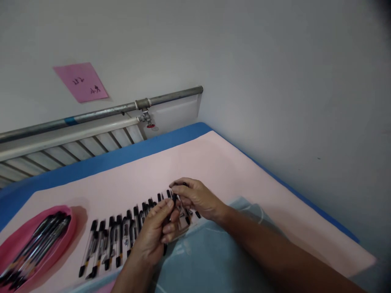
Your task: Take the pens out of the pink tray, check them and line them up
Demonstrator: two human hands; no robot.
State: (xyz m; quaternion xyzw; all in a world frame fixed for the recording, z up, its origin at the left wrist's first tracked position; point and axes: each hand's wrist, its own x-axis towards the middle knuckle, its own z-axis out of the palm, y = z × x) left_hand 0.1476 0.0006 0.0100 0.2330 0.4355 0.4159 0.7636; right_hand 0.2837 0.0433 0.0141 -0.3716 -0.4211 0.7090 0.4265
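Note:
My left hand [155, 230] is closed, thumb and fingers pinching a black pen [174, 197] over the front of the table. My right hand [197, 197] meets it from the right, fingers closed about the pen's upper end. Fingers cover much of this pen, so its cap and tip cannot be made out clearly. Under and beside my hands runs a row of clear-barrelled pens with black ends; one pen [90, 248] lies at its left end. Small loose dark pieces lie among them. Several more pens sit bunched in a pink basket [71, 234] at the left.
A pale pink sheet [195, 156] covers the blue-edged table [171, 136]. Light blue translucent plastic [210, 256] lies across the front edge, beneath my forearms. Behind the table are a radiator [88, 146] and a metal pipe [113, 112]. A wall [293, 101] borders the right side.

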